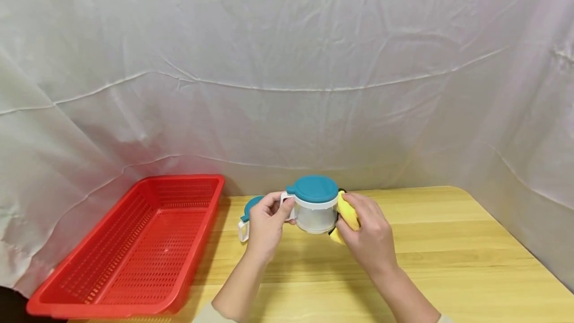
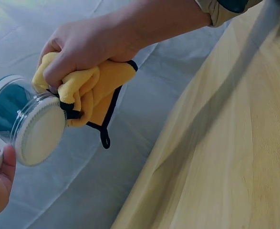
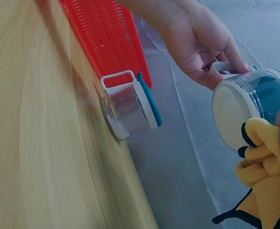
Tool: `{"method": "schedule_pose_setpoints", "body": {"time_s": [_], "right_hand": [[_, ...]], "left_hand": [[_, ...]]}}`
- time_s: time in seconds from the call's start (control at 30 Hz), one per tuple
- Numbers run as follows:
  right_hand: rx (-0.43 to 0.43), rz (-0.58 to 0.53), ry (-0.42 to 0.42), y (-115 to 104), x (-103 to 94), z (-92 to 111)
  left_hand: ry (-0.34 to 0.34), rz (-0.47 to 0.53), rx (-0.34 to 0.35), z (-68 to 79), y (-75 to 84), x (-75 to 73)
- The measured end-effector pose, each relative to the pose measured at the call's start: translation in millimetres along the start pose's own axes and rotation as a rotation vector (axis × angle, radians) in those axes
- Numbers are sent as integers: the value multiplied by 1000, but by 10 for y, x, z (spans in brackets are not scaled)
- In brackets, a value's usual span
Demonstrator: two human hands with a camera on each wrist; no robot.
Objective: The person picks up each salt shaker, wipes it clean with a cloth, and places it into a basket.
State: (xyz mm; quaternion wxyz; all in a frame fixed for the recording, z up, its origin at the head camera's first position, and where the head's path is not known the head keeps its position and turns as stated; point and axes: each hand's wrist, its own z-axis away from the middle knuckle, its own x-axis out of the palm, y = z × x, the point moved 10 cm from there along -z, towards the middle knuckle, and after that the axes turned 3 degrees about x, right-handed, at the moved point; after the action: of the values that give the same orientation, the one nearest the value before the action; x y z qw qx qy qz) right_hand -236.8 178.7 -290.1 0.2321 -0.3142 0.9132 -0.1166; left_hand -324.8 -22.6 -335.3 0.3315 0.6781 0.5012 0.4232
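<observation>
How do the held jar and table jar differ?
The held jar is lifted; the table jar stands on the table. The left hand grips the held jar; no hand holds the table jar. A cloth touches the held jar, not the table jar. Both have blue lids and white handles.

You are getting a bright, evenly lit head view, where the pale backdrop [image 1: 287, 39] is giving off a soft sheen and your forearms [image 1: 242, 280] are casting diffuse shadows on the tabletop [image 1: 457, 253]. Both wrist views are coming through dimmer and bluer, and a long dark shadow is streaking across the tabletop in each. In the head view, the clear jar [image 1: 314, 219] is looking hazy, possibly from slightly soft focus.
</observation>
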Motion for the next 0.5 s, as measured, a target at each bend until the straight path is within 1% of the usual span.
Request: {"method": "schedule_pose_setpoints", "body": {"time_s": [0.13, 0.3, 0.4, 0.5], "right_hand": [[-12, 7, -4, -18, 2, -1], [-14, 11, -9, -26, -1, -9], [-1, 15, -14, -16, -2, -15], [9, 21, -22, -9, 1, -17]], "left_hand": [[3, 18, -28, -9, -12, -10], [-9, 24, -46, -15, -5, -5], [-16, -2, -61, -18, -15, -13], [-13, -67, -69, -27, -22, -41]]}}
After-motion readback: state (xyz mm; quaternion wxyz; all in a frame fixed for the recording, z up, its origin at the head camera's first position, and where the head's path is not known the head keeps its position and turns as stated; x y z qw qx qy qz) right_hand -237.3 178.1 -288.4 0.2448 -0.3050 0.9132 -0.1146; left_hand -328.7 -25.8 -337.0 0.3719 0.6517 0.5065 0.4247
